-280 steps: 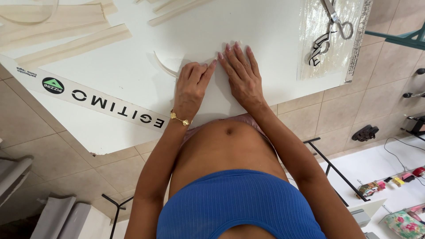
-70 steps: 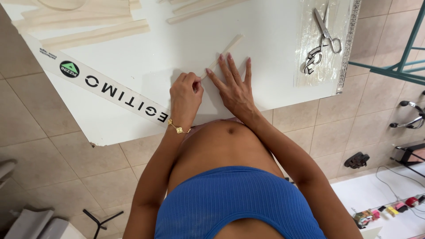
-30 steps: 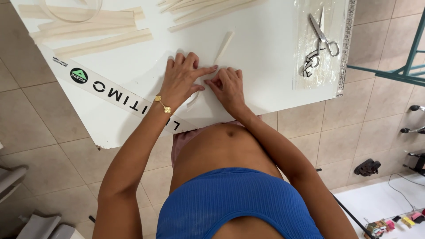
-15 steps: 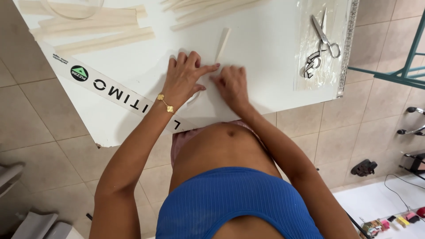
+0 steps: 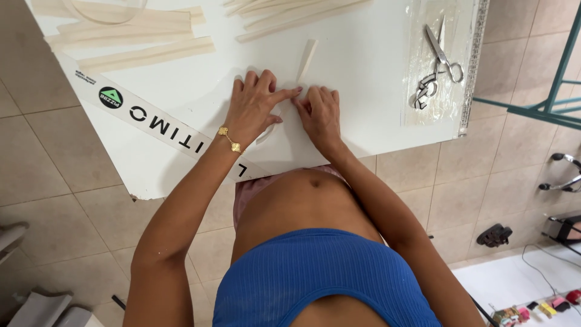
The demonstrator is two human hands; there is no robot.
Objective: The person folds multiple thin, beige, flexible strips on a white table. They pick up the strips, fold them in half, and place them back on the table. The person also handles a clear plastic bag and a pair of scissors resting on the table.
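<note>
1. While both hands rest on the white counter [image 5: 375,115], note their positions: left hand [image 5: 257,106] and right hand [image 5: 321,114] sit side by side near the front edge, fingertips almost meeting.
2. Work item: a narrow cream strip [image 5: 308,56]. Its near end lies under your fingertips at approx. mid-counter; the rest runs away from you, flat on the surface.
3. Grip state, L: released. The palm is down and the fingers spread, with the index finger extended across to the strip end. Nothing is enclosed.
4. Grip state, R: fingers curled, tips pressed down at the strip end. Whether they pinch the strip or only press it cannot be told; the knuckles hide the contact.
5. Step in hand (est.): pressing or creasing the strip's near end against the counter.
6. Next move (est.) calls for even downward pressure and aligned fingertips, so the strip does not skew or lift.
7. Misc. items, all well apart from the hands:
   - scissors [image 5: 440,63] on a clear plastic sheet [image 5: 451,103], right side;
   - stacked cream strips [image 5: 136,36], far left;
   - more strips [image 5: 290,13], far centre;
   - printed band [image 5: 160,124] running diagonally beneath the L forearm.
</note>
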